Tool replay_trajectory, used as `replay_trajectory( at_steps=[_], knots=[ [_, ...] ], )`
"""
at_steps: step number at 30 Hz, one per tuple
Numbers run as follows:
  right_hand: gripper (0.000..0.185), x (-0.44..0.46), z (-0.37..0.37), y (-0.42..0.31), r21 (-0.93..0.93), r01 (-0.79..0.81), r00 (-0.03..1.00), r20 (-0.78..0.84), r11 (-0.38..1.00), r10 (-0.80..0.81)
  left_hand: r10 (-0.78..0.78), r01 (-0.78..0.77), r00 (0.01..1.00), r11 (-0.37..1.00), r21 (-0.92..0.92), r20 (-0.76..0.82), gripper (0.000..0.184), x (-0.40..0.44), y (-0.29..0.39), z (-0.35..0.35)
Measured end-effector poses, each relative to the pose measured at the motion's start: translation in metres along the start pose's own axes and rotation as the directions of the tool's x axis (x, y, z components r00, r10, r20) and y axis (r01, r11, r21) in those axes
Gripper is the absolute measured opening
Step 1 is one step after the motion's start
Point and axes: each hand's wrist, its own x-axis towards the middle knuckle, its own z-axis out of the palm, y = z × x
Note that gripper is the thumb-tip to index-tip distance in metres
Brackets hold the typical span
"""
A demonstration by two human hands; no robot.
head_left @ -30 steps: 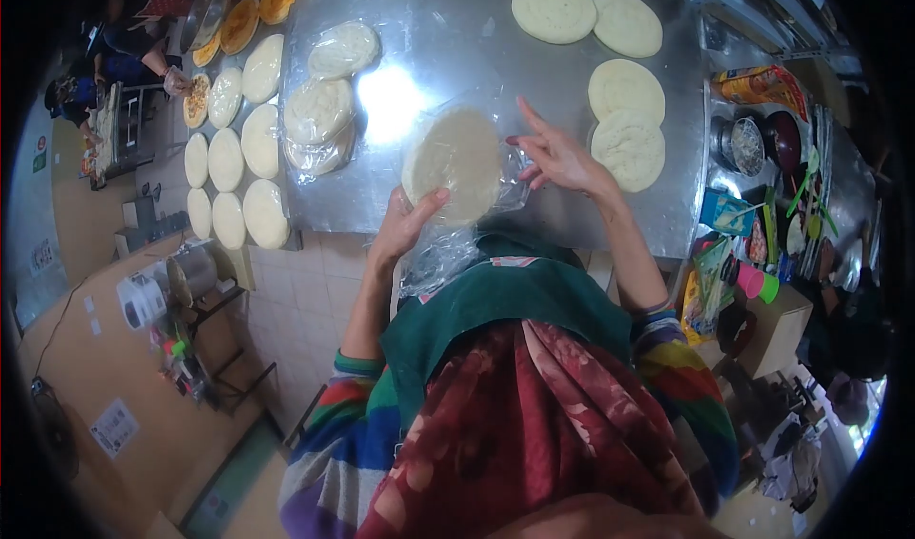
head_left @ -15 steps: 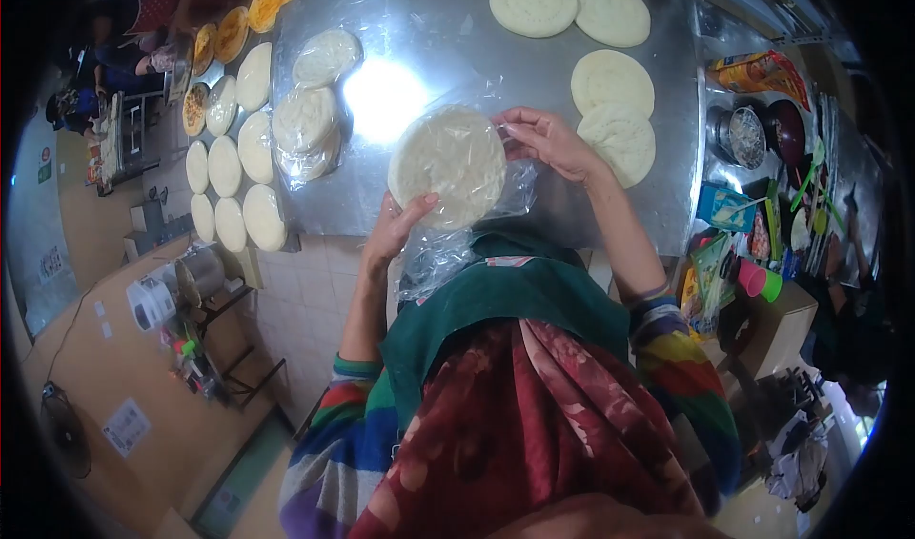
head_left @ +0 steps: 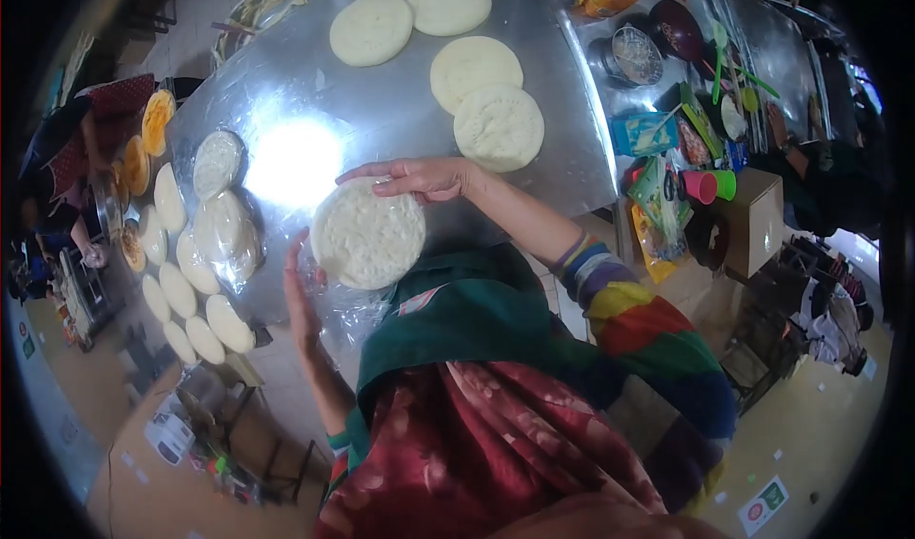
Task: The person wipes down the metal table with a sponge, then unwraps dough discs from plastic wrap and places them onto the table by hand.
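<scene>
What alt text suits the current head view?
Right hand grips the far edge of a dough round; left hand is at its left side. Four bare rounds and some plastic-wrapped rounds lie on a metal table.

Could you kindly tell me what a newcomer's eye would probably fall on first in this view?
Probably the white glare on the metal table, with the pale flat round just below it, between the left hand and the right hand. Next might come the rainbow-striped sleeve at lower right. Four more pale rounds lie in two overlapping pairs on the table's far right part.
</scene>
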Motion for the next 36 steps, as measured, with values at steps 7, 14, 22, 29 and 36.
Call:
replay_trajectory(
  at_steps=[7, 14, 22, 29, 36],
  knots=[
    [0.053, 0.005, 0.009, 0.016, -0.039, -0.021, 0.994, 0.103, 0.999, 0.025, 0.036, -0.060, 0.994, 0.971, 0.232, 0.106, 0.044, 0.007, 0.021, 0.013],
    [0.051, -0.002, -0.005, 0.041, 0.439, -0.089, 0.994, -0.018, 0.894, 0.107, 0.135, -0.131, 0.991, 0.978, 0.161, -0.009, 0.042, 0.001, 0.018, 0.015],
    [0.040, 0.031, 0.017, 0.065, 0.113, -0.158, 0.961, -0.210, 0.981, 0.179, 0.147, -0.157, 0.985, 0.982, 0.105, 0.094, 0.044, -0.006, 0.021, -0.020],
    [0.044, 0.069, 0.045, 0.053, -0.012, -0.201, 0.921, -0.344, 0.980, 0.184, 0.209, -0.213, 0.972, 0.977, -0.028, -0.105, 0.037, -0.020, -0.017, -0.074],
    [0.039, 0.082, 0.005, 0.022, -0.260, 0.269, 0.688, -0.623, 0.928, -0.373, 0.143, -0.185, 0.912, 0.980, -0.074, -0.385, 0.033, -0.048, -0.059, -0.146]
  ],
)
